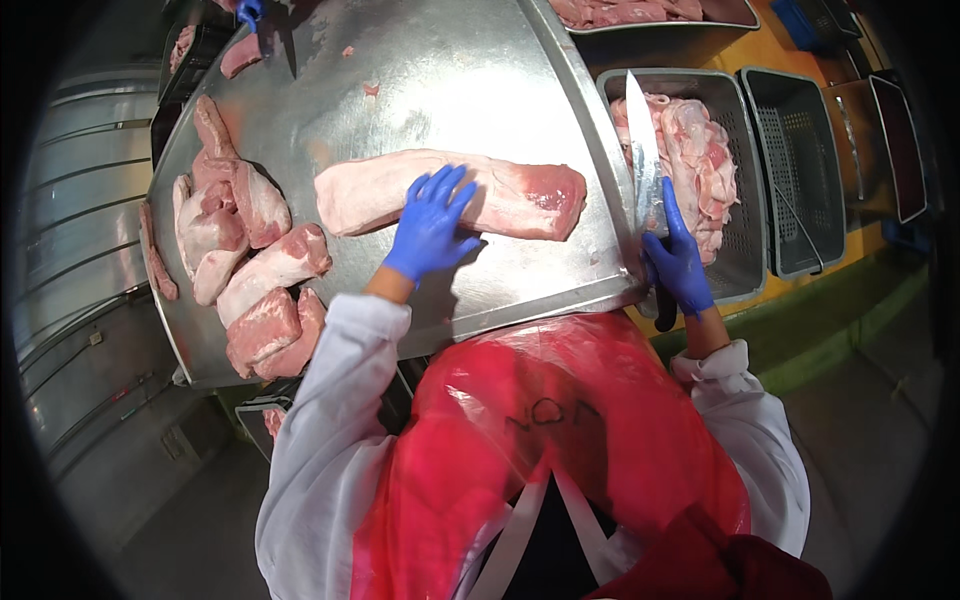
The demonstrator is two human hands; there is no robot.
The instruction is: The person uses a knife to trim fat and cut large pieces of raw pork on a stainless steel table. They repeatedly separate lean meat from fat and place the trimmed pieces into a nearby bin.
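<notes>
Plainly, the left hand [432, 222] lies spread on a long meat slab [525, 197]; rightward, the right hand [680, 264] clasps a knife [643, 145].

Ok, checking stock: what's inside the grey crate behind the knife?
Pink meat pieces, heaped. What's beneath is covered; the knife and right hand partly hide the crate's left side.

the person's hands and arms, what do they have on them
The left hand and right hand each wear a plain, close-fitting blue glove. Loose white fabric sleeves end in cuffs; each wrist shows bare between cuff and glove.
</notes>
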